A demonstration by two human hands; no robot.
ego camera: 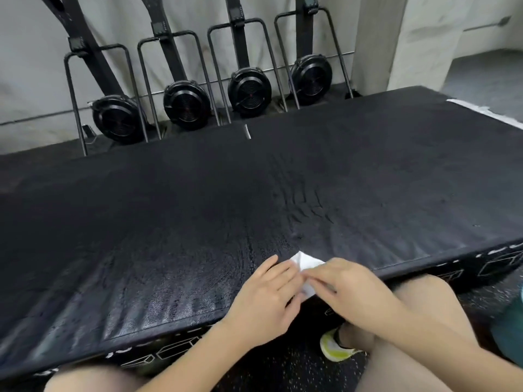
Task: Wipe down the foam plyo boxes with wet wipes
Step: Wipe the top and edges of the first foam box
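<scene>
A wide black foam plyo box (198, 210) fills the middle of the view, its top glistening with wet streaks near the front edge. A white wet wipe (307, 261) lies crumpled at that front edge. My left hand (266, 298) and my right hand (345, 290) meet over it, and both pinch the wipe between fingertips. Part of the wipe is hidden under my fingers.
Several black fan-wheel rowing machines (186, 104) stand upright against the grey wall behind the box. A white strip (486, 111) lies at the box's far right corner. My knees and a yellow-green shoe (336, 349) are on the speckled floor in front.
</scene>
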